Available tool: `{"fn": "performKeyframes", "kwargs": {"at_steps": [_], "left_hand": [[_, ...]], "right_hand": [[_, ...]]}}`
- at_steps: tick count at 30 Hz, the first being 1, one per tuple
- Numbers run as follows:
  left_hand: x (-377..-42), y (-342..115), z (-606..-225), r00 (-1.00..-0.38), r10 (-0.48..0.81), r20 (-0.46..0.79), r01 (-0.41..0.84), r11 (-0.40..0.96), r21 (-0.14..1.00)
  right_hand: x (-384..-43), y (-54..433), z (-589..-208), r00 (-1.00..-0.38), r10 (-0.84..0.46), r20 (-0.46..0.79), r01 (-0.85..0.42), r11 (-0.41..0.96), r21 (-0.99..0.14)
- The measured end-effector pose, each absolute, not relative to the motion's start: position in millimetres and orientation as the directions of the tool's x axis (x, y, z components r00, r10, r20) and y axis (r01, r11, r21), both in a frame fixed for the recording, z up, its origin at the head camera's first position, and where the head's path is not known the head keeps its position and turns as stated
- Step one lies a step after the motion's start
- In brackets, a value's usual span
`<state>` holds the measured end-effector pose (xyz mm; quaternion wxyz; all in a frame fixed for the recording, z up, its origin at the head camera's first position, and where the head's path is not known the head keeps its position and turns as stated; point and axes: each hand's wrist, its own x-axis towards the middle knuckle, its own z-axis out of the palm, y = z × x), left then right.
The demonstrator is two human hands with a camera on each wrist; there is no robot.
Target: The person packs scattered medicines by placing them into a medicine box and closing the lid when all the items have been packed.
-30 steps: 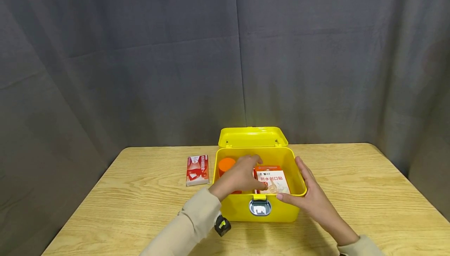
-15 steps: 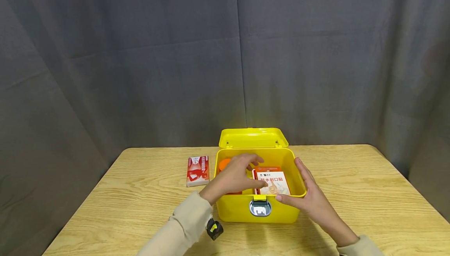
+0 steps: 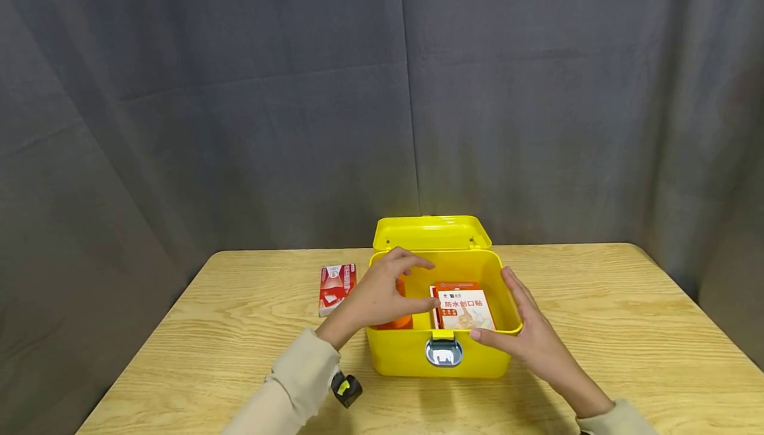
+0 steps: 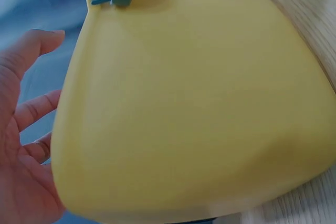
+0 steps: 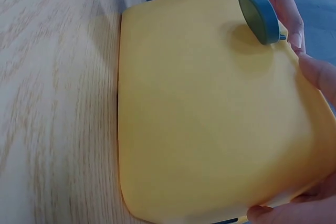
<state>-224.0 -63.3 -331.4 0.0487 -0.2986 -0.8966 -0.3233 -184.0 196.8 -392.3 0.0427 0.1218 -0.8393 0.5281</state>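
A yellow box (image 3: 406, 355) stands with its lid (image 3: 431, 231) open at the back. Inside at right lies a white-and-red box of adhesive bandages (image 3: 468, 309) on an orange-red pack (image 3: 456, 286). An orange cylindrical container (image 3: 400, 321) sits at the left inside, mostly covered by my left hand (image 3: 379, 296). That hand is above the left part of the yellow box, thumb and fingers spread apart, with nothing between them. My right hand (image 3: 531, 329) steadies the front right corner, its thumb on the front rim and its straight fingers along the right side.
A red-and-white carton (image 3: 337, 286) lies on the wooden table (image 3: 609, 315) to the left of the yellow box. The box's front latch (image 3: 444, 352) hangs down. A grey curtain (image 3: 298, 123) stands behind the table's back edge.
My left hand has moved left, away from the bandage box and over the orange container, with its fingers rising. My right hand keeps its place at the corner.
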Motion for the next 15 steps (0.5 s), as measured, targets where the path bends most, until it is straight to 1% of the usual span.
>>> {"fn": "performKeyframes", "kwargs": {"at_steps": [15], "left_hand": [[-229.7,-78.9,-334.7,-0.816,0.438,0.378,0.576,0.554,0.601]], "right_hand": [[-183.1,195.5,-394.9,-0.969,-0.138,0.207,-0.246,0.426,-0.870]]}}
